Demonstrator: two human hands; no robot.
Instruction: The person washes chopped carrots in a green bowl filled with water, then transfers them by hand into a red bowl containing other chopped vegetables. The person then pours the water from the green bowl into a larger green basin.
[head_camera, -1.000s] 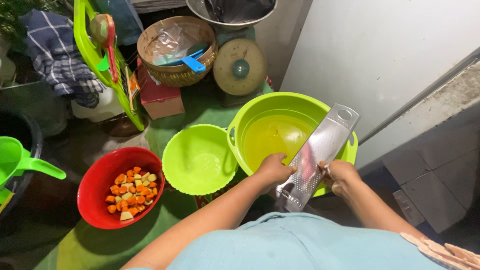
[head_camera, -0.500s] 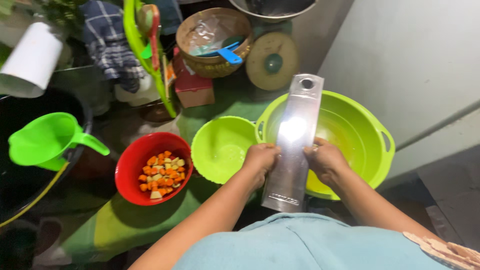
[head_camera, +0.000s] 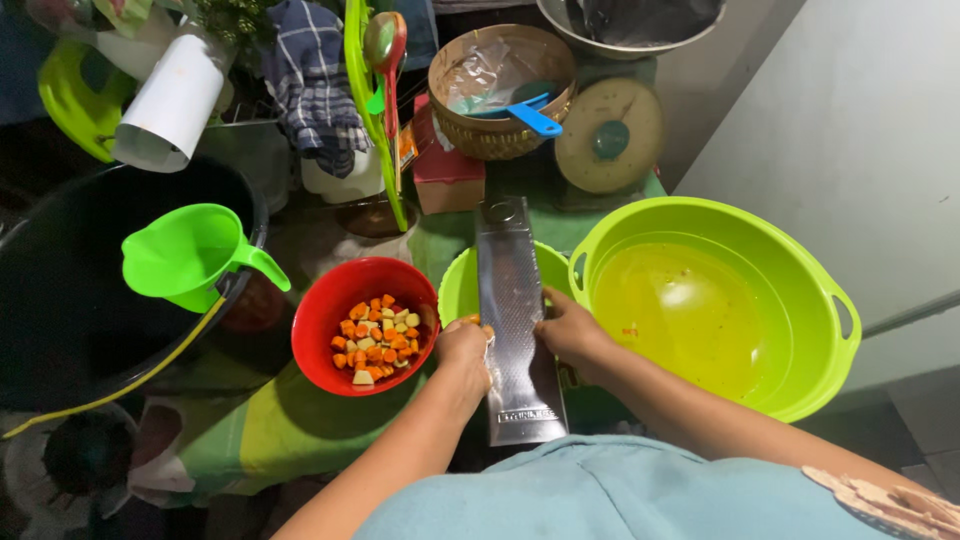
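Since a moment ago the metal grater (head_camera: 515, 320) has swung upright between the hands and now lies lengthwise over the small green bowl (head_camera: 462, 285). Left hand (head_camera: 464, 350) presses a small orange piece against the grater's left edge, fingers curled shut on it. Right hand (head_camera: 570, 328) clamps the grater's right edge. Just left sits the red bowl (head_camera: 325, 320) of diced carrot; to the right, the large green basin (head_camera: 800, 290) holding yellowish liquid.

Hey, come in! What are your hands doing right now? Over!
Left hand and right hand grip the metal grater. Grater lies over the small green bowl. Red bowl of chopped carrot close by left.
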